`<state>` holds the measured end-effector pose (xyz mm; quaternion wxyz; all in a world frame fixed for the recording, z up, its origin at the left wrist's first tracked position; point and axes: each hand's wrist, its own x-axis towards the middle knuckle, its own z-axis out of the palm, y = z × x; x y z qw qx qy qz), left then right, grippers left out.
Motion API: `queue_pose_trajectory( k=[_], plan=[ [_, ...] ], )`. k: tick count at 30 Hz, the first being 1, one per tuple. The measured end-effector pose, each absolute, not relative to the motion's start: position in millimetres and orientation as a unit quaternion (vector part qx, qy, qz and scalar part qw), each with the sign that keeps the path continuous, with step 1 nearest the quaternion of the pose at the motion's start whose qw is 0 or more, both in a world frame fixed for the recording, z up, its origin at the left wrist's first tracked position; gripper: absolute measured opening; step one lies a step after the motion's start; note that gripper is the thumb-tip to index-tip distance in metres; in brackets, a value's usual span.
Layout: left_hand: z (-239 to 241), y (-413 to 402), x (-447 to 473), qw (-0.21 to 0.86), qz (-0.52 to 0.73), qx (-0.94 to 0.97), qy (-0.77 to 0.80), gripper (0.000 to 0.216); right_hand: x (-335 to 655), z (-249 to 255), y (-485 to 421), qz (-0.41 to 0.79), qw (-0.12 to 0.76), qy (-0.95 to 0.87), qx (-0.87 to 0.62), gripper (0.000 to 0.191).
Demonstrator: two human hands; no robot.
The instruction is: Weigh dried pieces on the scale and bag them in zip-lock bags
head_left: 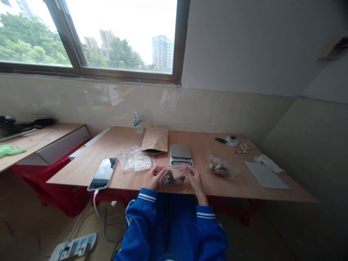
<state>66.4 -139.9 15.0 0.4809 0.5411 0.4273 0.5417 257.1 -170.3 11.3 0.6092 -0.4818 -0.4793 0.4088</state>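
Observation:
Between my two hands, at the table's front edge, is a clear zip bag (173, 177) with dark brown dried pieces inside. My left hand (153, 177) grips its left top corner, thumb along the red zip strip. At the other end of that strip, my right hand (194, 179) pinches the top right corner. Just behind the bag stands a kitchen scale (181, 151) with a silver plate. A second zip bag (221, 166) of similar brown pieces lies to the right. Left of the scale are a kraft paper pouch (155, 139) and a heap of clear plastic bags (134, 158).
A phone (103, 174) on a charging cable lies at the table's left front. Further back stands a water bottle (138, 123). To the right are a screwdriver (219, 140), a white round camera (232, 140) and a white sheet (266, 175). A power strip (74, 247) lies on the floor.

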Motion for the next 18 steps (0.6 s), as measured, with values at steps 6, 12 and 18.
queue_pose_trajectory(
  k=[6,12,18],
  plan=[
    [17.6,-139.5,63.2,0.488,0.537,0.529,0.440,0.030,251.9,12.4,-167.1,0.410,0.624,-0.455,-0.486,0.036],
    [10.1,-135.6,63.0,0.486,0.528,0.519,0.464,0.035,250.4,10.3,-165.9,0.398,0.632,-0.439,-0.500,0.032],
    [13.6,-137.1,64.8,0.468,0.526,0.526,0.478,0.036,252.5,10.0,-166.4,0.378,0.637,-0.442,-0.505,0.030]
  ],
)
